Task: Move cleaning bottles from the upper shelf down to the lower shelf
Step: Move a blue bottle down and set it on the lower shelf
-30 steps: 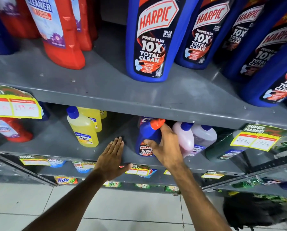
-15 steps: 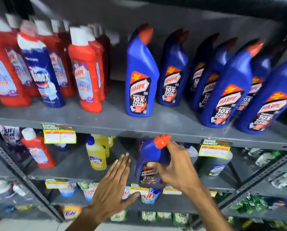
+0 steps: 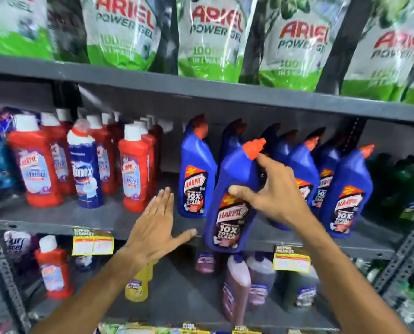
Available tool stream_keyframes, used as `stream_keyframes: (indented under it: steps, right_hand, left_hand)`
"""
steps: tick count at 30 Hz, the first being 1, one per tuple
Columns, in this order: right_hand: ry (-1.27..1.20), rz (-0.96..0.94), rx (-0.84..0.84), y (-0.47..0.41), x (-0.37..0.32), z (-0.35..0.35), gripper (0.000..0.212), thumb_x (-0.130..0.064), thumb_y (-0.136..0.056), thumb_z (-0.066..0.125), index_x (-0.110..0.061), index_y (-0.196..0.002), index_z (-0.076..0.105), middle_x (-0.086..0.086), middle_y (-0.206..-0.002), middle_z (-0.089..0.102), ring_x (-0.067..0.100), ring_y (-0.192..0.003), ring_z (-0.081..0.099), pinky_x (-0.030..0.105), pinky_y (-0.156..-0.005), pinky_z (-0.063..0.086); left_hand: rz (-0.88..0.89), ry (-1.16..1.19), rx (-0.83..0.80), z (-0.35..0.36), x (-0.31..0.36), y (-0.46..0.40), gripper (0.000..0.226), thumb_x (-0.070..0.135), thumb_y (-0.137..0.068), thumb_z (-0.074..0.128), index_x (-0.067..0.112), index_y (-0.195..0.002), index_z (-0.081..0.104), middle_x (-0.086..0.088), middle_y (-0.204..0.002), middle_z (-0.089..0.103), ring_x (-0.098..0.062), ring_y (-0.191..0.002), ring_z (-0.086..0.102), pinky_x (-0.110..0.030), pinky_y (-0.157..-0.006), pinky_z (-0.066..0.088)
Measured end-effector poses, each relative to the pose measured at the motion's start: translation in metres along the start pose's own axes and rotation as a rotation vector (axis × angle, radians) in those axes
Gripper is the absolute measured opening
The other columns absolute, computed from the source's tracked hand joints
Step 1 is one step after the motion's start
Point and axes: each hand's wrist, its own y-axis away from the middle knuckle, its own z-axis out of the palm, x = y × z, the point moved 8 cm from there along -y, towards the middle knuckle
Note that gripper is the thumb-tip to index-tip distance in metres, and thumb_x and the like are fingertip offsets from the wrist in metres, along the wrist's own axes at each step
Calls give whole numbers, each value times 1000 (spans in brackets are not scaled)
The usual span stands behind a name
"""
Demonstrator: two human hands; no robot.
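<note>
My right hand point(image 3: 271, 196) grips a blue Harpic bottle point(image 3: 232, 189) with an orange cap by its neck and shoulder. The bottle hangs tilted in front of the grey upper shelf point(image 3: 44, 227), its base level with that shelf's front edge. Several more blue Harpic bottles point(image 3: 194, 179) stand in a row on the upper shelf behind it. My left hand point(image 3: 153, 227) is held flat, holding nothing, just left of the bottle's base and apart from it. The lower shelf point(image 3: 184, 292) lies below, between a yellow bottle point(image 3: 138, 285) and pink bottles point(image 3: 237, 290).
Red Harpic bottles point(image 3: 35, 169) and a Domex bottle point(image 3: 85, 169) fill the upper shelf's left. Ariel pouches point(image 3: 210, 39) sit on the top shelf. A red bottle point(image 3: 53, 271) stands at the lower left. Yellow price tags point(image 3: 92, 244) hang on the shelf edge. A perforated post point(image 3: 403, 249) rises at right.
My right hand has lifted the blue Harpic bottle from the lower shelf up to the upper shelf's level. My left hand rose with it, and the view tilted upward.
</note>
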Motion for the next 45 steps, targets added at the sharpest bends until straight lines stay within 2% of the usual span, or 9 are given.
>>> stream_keyframes:
  steps: [4, 11, 13, 16, 18, 22, 26, 32, 45]
  right_hand:
    - [15, 47, -43, -35, 29, 4, 57, -43, -73, 92, -18, -120, 70, -2, -109, 82, 22, -102, 77, 46, -93, 58]
    - [17, 116, -71, -76, 80, 25, 57, -34, -72, 96, -17, -122, 74, -3, -111, 82, 16, -104, 77, 39, -98, 59]
    - [-4, 134, -79, -82, 94, 32, 57, -32, -72, 97, -17, -122, 74, -5, -112, 82, 11, -103, 76, 33, -96, 58]
    - [-53, 168, -71, -85, 112, 39, 50, -34, -72, 97, -21, -114, 75, -23, -98, 75, -23, -86, 65, 1, -78, 46]
    - [-80, 185, -62, -85, 120, 43, 51, -39, -70, 97, -22, -113, 74, -31, -94, 69, -32, -85, 58, -4, -75, 42]
    - [-209, 224, -16, -75, 133, 53, 78, -56, -61, 94, -24, -129, 70, -14, -116, 78, -10, -103, 71, 17, -92, 56]
    - [-491, 386, -4, -22, 174, 87, 87, -37, -59, 104, -27, -134, 61, -3, -123, 79, 17, -114, 77, 39, -96, 62]
    - [-536, 520, -174, 32, 210, 134, 90, -24, -52, 109, -24, -130, 65, -5, -120, 81, 17, -113, 77, 31, -93, 63]
    - [-568, 512, -166, 32, 211, 137, 77, -28, -59, 106, -28, -125, 67, -13, -114, 82, 6, -106, 77, 16, -83, 60]
  left_hand:
    - [-70, 32, -152, 28, -12, -11, 150, 109, -64, -1, -1, -166, 4, -19, -177, -1, -27, -165, 0, -37, -133, 0]
    - [-116, -14, -171, 52, -20, -14, 153, 113, -62, 2, 2, -167, 10, -16, -178, 10, -24, -164, 9, -33, -130, 3]
    - [-120, -42, -138, 52, -21, -15, 151, 112, -63, 1, 3, -167, 14, -14, -178, 14, -23, -164, 13, -31, -128, 2]
    - [-122, -76, -109, 52, -21, -14, 149, 111, -64, 0, 4, -167, 17, -14, -177, 16, -21, -164, 16, -29, -126, 1]
    - [-118, -90, -102, 51, -21, -14, 148, 111, -66, 0, 4, -166, 19, -14, -177, 18, -22, -163, 18, -29, -126, 2]
    - [-118, -98, -95, 51, -21, -13, 145, 110, -68, 3, 4, -166, 19, -14, -176, 18, -22, -163, 18, -29, -125, 2]
    - [-127, -90, -101, 50, -21, -14, 146, 111, -67, 2, 6, -167, 15, -12, -177, 15, -21, -163, 16, -30, -125, 3]
    - [-121, -93, -100, 48, -19, -13, 145, 111, -67, 2, 7, -168, 13, -11, -178, 14, -21, -164, 16, -30, -126, 4]
    - [-129, -52, -120, 46, -17, -13, 145, 111, -66, 1, 7, -168, 12, -11, -178, 13, -20, -164, 14, -31, -127, 5]
